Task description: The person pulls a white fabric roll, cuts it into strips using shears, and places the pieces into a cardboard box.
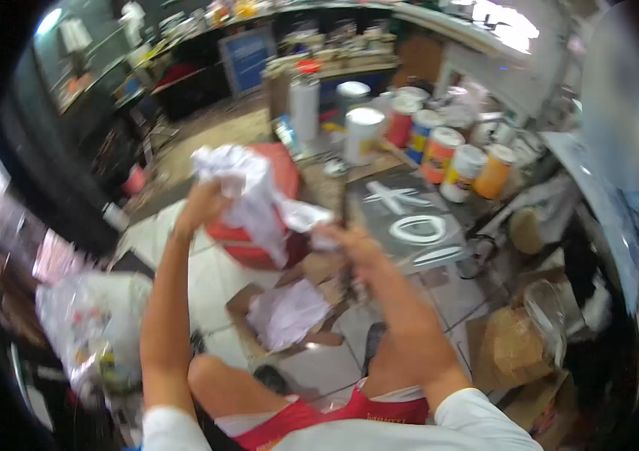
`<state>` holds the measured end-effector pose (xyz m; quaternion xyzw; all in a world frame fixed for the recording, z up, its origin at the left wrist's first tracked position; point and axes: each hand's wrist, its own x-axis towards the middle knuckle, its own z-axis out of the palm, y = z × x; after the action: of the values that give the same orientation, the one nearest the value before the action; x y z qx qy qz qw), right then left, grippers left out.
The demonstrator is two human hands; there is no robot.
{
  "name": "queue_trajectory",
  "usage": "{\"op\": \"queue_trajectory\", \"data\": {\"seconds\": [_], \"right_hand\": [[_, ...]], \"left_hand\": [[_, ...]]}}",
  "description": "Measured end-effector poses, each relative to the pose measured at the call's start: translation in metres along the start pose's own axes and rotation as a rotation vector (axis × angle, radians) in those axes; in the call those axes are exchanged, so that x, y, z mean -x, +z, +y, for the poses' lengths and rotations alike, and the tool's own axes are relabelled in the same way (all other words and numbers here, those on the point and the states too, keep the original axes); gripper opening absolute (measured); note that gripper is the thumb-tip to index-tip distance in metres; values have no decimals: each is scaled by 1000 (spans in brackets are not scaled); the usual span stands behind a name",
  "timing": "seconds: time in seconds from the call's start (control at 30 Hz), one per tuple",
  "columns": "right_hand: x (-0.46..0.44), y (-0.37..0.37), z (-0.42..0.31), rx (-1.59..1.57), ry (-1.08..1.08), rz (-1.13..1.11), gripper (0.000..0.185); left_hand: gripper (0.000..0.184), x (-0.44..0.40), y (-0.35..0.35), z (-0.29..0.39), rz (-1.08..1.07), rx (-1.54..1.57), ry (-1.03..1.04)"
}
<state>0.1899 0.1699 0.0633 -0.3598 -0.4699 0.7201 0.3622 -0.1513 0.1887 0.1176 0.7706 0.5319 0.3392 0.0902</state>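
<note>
A crumpled white cloth (pixel 248 184) hangs between my two hands, in front of a red container (pixel 280 169). My left hand (pixel 205 201) is closed on its left part. On the right, my right hand (pixel 349 244) grips the other end of it; the fingers are somewhat blurred. Below the cloth, an open cardboard box (pixel 240 304) on the tiled floor holds more white crumpled material (pixel 289 314). Right of my right hand lies a dark board (pixel 440 207) with white painted shapes.
Several paint containers stand behind the board, among them a white tub (pixel 364 135) and an orange one (pixel 494 171). A filled plastic bag (pixel 97 323) sits at the left. Cardboard with a brown bundle (pixel 513 342) lies at the right.
</note>
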Motion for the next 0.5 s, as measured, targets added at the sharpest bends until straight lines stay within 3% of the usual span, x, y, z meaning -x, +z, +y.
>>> {"op": "queue_trajectory", "data": {"seconds": [0.03, 0.1, 0.13, 0.17, 0.2, 0.33, 0.43, 0.5], "right_hand": [[3, 9, -2, 2, 56, -56, 33], [4, 29, 9, -150, 88, 13, 27], [5, 37, 12, -212, 60, -10, 26], [5, 45, 17, -273, 41, -48, 25], [0, 52, 30, -336, 52, -12, 25], [-8, 66, 64, -373, 125, 104, 25], [-7, 64, 71, -358, 120, 112, 24], [-4, 66, 70, -341, 130, 134, 24]], "left_hand": [[24, 29, 15, 42, -159, 170, -151], [18, 79, 61, 82, -68, 401, -190], [15, 97, 72, 116, 3, 683, -354], [16, 114, 86, 131, 48, 743, -427], [19, 132, 107, 132, 76, 907, -385], [17, 161, 135, 142, -28, 691, -420], [31, 173, 141, 132, 2, 853, -456], [48, 177, 125, 141, -221, 1164, -550]]}}
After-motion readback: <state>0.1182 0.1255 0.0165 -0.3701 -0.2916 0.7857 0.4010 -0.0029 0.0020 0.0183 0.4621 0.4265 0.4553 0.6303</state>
